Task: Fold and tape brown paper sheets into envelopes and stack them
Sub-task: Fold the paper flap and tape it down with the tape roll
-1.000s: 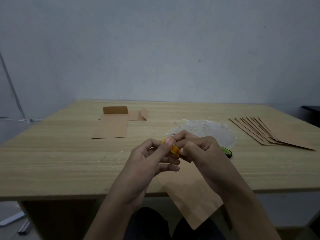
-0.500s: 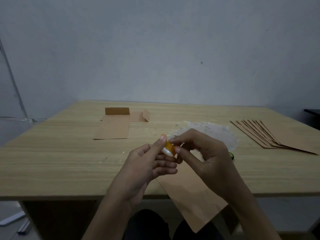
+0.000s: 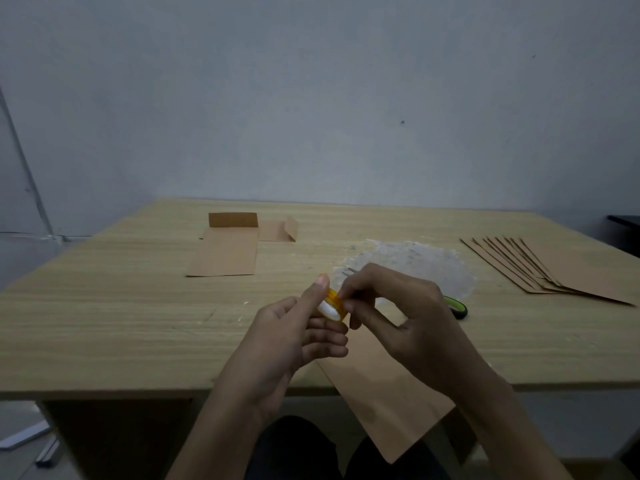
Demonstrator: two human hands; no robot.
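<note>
Tape roll (image 3: 331, 304) turned — left hand (image 3: 287, 337) grips, right hand (image 3: 398, 317) pinches edge

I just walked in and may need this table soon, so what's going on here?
A person is making envelopes from brown paper. Their left hand holds a small yellow tape roll while the right hand pinches at its rim, apparently hunting for the tape's end. A brown sheet lies beneath the hands, overhanging the table at its near edge. Folded pieces sit far left, and a fanned pile of brown paper lies to the right.
</note>
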